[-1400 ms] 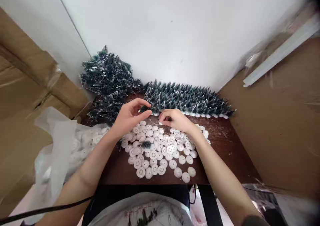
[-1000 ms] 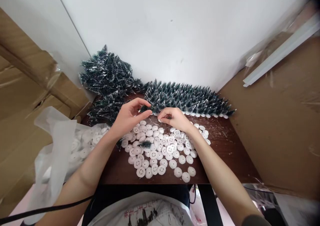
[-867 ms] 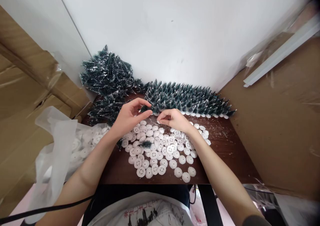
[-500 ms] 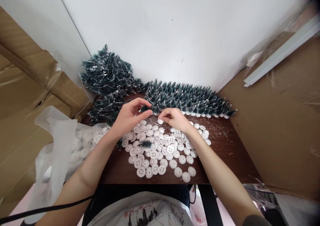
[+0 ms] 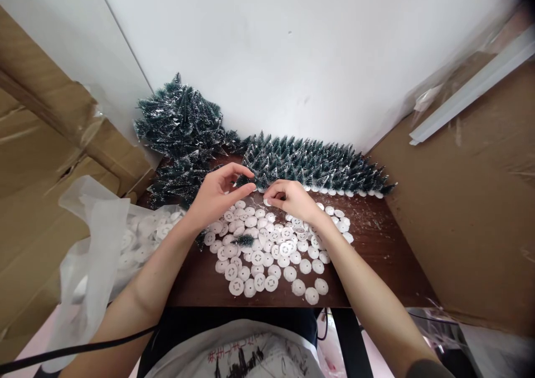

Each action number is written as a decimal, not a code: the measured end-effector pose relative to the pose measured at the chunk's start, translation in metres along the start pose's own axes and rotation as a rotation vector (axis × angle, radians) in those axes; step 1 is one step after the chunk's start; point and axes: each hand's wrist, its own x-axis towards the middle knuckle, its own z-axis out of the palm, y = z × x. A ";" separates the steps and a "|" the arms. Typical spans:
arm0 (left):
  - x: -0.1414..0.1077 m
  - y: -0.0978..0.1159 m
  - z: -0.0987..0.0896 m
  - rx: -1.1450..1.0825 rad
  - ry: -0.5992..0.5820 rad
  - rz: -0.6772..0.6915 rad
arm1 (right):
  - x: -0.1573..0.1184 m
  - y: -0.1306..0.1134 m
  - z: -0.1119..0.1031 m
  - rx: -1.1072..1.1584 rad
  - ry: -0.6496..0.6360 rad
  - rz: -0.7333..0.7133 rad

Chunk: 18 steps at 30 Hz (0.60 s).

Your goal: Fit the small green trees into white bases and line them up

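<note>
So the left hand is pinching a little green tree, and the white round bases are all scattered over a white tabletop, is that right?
Not quite. In the head view the left hand does pinch a little green tree, and the white round bases are scattered about, but the tabletop is dark brown, not white.

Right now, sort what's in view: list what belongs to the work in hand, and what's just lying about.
In hand:
left hand pinching a mini tree
right hand pinching a white disc
loose discs
row of standing trees

Lying about:
cardboard boxes
plastic bag
black cable
</note>
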 end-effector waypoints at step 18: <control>0.000 0.001 -0.001 -0.001 -0.020 -0.024 | 0.000 -0.004 -0.001 0.006 -0.015 -0.050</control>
